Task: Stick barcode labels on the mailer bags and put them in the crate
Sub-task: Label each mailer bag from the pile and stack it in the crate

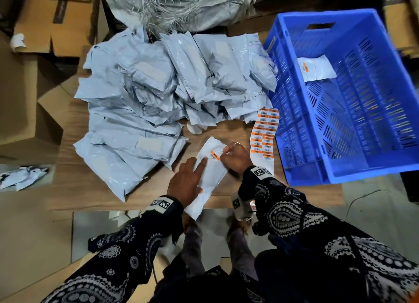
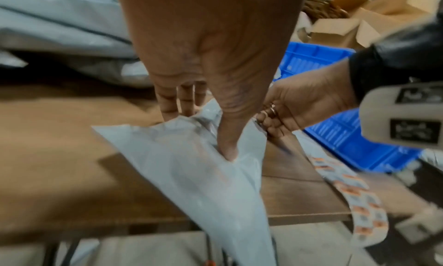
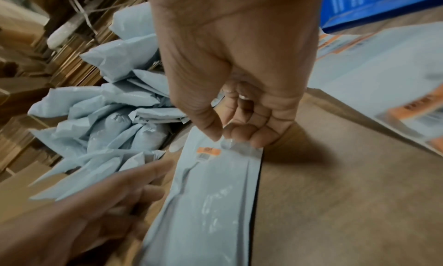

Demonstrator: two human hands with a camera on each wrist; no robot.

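My three views are covering one table (image 1: 244, 130).
Head is looking straight down; both wrists are sitting close, sharing the bag (image 2: 191, 175) and crate (image 3: 374, 2).

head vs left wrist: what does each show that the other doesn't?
Head only: one labelled bag inside the blue crate, and the orange barcode label on the mailer bag.
Left wrist only: the bag's plain underside overhanging the table edge.
Both: left hand pressing the bag, right hand pinching its end, label strip.
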